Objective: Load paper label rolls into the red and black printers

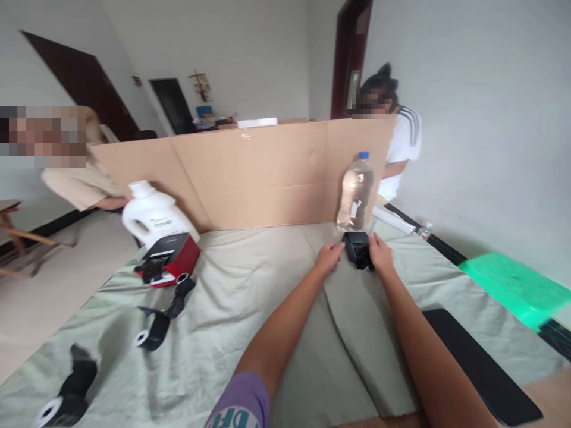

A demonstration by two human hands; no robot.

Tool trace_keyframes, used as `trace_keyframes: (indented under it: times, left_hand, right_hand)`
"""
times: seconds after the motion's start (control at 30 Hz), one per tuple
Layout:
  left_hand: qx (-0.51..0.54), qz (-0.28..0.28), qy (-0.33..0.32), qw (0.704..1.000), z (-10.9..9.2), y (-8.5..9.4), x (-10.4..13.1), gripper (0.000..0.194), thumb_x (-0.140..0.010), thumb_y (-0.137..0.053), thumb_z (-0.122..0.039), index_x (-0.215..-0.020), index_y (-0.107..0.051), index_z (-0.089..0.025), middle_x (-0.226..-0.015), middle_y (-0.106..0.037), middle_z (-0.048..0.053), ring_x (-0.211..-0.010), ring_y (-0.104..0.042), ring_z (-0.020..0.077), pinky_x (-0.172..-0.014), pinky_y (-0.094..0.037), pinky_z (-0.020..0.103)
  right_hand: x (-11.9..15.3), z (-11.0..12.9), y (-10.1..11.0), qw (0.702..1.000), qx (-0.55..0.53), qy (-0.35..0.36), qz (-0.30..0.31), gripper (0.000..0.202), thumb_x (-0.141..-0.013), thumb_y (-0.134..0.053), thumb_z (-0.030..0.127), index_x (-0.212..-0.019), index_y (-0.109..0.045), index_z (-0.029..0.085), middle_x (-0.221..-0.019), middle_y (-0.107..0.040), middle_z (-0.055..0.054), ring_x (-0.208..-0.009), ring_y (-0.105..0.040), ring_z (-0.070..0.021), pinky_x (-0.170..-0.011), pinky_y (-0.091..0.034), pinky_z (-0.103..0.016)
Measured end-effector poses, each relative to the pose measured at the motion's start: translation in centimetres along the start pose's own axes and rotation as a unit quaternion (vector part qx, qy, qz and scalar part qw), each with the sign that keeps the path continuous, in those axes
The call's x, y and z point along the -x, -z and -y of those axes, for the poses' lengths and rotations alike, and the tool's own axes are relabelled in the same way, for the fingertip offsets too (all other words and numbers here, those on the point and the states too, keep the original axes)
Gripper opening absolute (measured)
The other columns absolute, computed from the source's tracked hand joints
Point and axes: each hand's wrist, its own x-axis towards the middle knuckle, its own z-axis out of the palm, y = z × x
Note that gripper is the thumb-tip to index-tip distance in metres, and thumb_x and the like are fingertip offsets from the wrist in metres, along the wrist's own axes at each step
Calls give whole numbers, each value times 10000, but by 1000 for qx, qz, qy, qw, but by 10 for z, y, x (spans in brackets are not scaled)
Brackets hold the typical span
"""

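Observation:
Both my arms reach forward over the cloth-covered table. Between my hands is a small black boxy device [357, 239] with shiny black film hanging at its front; its exact kind is unclear. My left hand [329, 257] is closed at the device's left edge. On the opposite side, my right hand [381, 254] grips it, fingers partly hidden behind. Just beyond stands a clear plastic bottle with a blue cap [355, 193].
At left are a red-and-black printer [172, 258], a white jug [154, 214] and several rolls of black film [156, 331]. A cardboard panel [263, 178] spans the back, with people beyond. A black flat slab [482, 362] and green stool [517, 285] are at right.

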Motion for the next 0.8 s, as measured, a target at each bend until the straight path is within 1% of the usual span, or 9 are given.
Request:
trace_keyframes:
  times: [0.1, 0.2, 0.33, 0.4, 0.47, 0.57, 0.63, 0.7, 0.8]
  left_hand:
    - [-34, -43, -31, 998, -4, 70, 53, 627, -867, -675, -355, -1437, -540, -131, -516, -538, -54, -423, -376, 73, -467, -308, 199]
    - [-89, -109, -93, 986, -9, 168, 123, 592, -860, -650, -343, -1399, -582, -111, -550, -569, -41, -441, -364, 70, -479, -322, 204]
    - [-84, -248, -128, 957, -11, 304, 210, 606, -811, -658, -410, -1323, -641, -86, -571, -574, -23, -444, -355, 79, -469, -302, 223]
    - [-74, -334, -155, 927, -7, 363, 238, 554, -792, -657, -426, -1241, -687, -103, -628, -606, -4, -494, -421, 97, -512, -349, 233]
    - [-78, -421, -169, 888, -1, 411, 254, 481, -780, -657, -406, -1169, -710, -127, -728, -653, 18, -596, -514, 128, -604, -417, 251]
    - [-82, -509, -141, 845, 12, 464, 255, 391, -781, -663, -368, -1107, -703, -156, -956, -703, 61, -853, -625, 200, -808, -470, 293]
    - [-67, -526, -114, 840, 19, 486, 244, 349, -791, -668, -345, -1087, -691, -160, -1097, -700, 97, -1026, -630, 245, -920, -456, 324]
    - [-46, -518, -101, 848, 24, 497, 229, 312, -799, -676, -324, -1066, -690, -164, -1151, -698, 118, -1118, -614, 267, -962, -446, 336]
    - [-10, -486, -85, 870, 27, 502, 205, 258, -826, -658, -326, -1019, -707, -161, -1089, -729, 117, -1087, -636, 263, -923, -475, 332]
  right_hand:
    - [12, 18, 3, 995, 61, 37, -73, 633, -939, -372, 509, -1473, -512, 200, -1521, -487, -139, -1443, -309, -421, -1164, -154, -634]
    - [34, 40, -8, 986, 92, 124, -65, 637, -889, -424, 533, -1431, -561, 227, -1374, -613, -148, -1349, -425, -425, -1106, -242, -662]
    - [89, 75, -53, 971, 69, 223, 55, 602, -828, -506, 530, -1320, -653, 216, -1126, -705, -143, -1140, -595, -356, -1015, -410, -555]
    - [123, 97, -89, 958, 33, 248, 143, 548, -823, -536, 500, -1264, -681, 209, -1102, -711, -131, -1042, -642, -308, -958, -471, -477]
    - [157, 122, -131, 940, -5, 259, 222, 470, -830, -557, 447, -1212, -697, 210, -1124, -716, -122, -1013, -659, -278, -927, -499, -426]
    - [206, 162, -197, 910, -68, 269, 308, 361, -846, -579, 363, -1159, -705, 234, -1201, -709, -103, -1086, -653, -254, -974, -498, -395]
    - [232, 187, -239, 891, -107, 268, 351, 352, -855, -582, 328, -1178, -693, 240, -1274, -684, -90, -1160, -636, -247, -1026, -482, -386]
    - [252, 208, -279, 880, -122, 263, 377, 429, -872, -576, 324, -1287, -638, 235, -1386, -621, -88, -1276, -580, -252, -1089, -443, -381]
    - [269, 229, -326, 875, -90, 250, 404, 624, -864, -614, 356, -1458, -491, 208, -1547, -465, -98, -1428, -434, -281, -1173, -351, -398]
